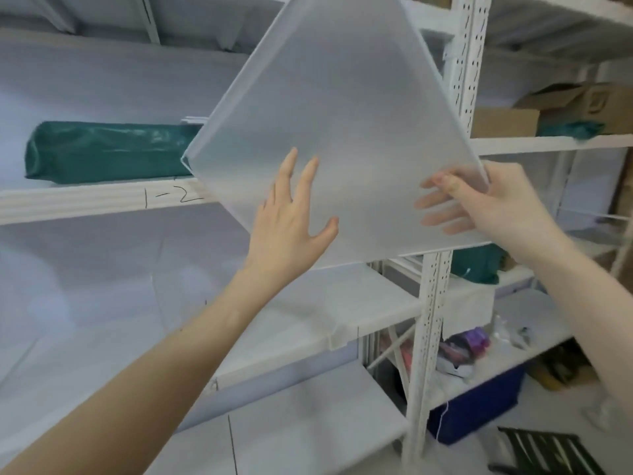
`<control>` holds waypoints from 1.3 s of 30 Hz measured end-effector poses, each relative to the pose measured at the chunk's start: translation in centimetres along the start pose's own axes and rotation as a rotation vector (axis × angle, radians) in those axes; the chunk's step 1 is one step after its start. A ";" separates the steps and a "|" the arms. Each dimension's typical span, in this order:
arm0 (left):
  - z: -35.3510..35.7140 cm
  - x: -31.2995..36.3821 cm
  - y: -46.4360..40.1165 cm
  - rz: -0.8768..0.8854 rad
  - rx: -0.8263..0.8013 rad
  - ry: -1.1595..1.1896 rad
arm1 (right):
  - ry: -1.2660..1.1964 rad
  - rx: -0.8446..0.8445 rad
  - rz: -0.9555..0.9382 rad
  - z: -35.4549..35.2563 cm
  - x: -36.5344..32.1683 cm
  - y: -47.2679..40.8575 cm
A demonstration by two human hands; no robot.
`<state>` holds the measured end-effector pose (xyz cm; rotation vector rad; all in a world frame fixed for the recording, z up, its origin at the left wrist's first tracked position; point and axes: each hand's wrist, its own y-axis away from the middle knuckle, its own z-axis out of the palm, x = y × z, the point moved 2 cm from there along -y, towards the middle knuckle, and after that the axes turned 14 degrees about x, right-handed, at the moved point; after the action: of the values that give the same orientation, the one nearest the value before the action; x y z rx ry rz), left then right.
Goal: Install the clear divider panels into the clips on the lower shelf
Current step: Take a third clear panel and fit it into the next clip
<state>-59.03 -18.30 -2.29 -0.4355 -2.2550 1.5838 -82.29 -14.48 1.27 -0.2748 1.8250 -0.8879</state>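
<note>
A large frosted clear divider panel [342, 108] hangs tilted like a diamond in front of the white shelving. My right hand [486, 204] pinches its right corner, thumb on the near face and fingers showing blurred through the plastic. My left hand [291, 217] lies flat with spread fingers against the panel's lower left part. The lower shelf [308, 313] is a white board below the panel. A small clear clip [337, 339] sits on its front edge. Other clear panels stand upright in the bay behind, faint to see.
A green bag [102, 149] lies on the shelf marked "1-2". A white perforated upright post [428, 320] stands right of the panel. Cardboard boxes [561, 108] fill the right bay. Below are a blue bin [479, 402], clutter and a dark crate [544, 450].
</note>
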 end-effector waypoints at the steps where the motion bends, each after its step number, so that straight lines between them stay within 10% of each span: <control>1: 1.0 0.0 0.9 -0.018 -0.047 0.006 | 0.008 -0.008 0.021 0.2 1.3 0.2; 13: 12.5 -1.1 8.8 -0.625 -0.534 0.357 | 0.056 -0.107 0.100 6.8 16.8 2.2; 25: 24.5 -6.2 4.7 -1.056 -0.575 0.507 | 0.164 -0.189 -0.028 18.5 29.0 -3.4; 30: 28.2 -9.2 3.5 -1.045 -0.501 0.366 | 0.125 -0.302 0.026 22.9 31.5 -4.6; 39: 31.9 -12.1 2.2 -0.683 -0.848 -0.044 | 0.375 -0.691 0.059 28.2 34.6 -6.2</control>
<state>-62.53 -49.54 -15.70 0.1855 -2.6095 0.2813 -73.84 -50.70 -24.18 -0.5045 2.4416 -0.2422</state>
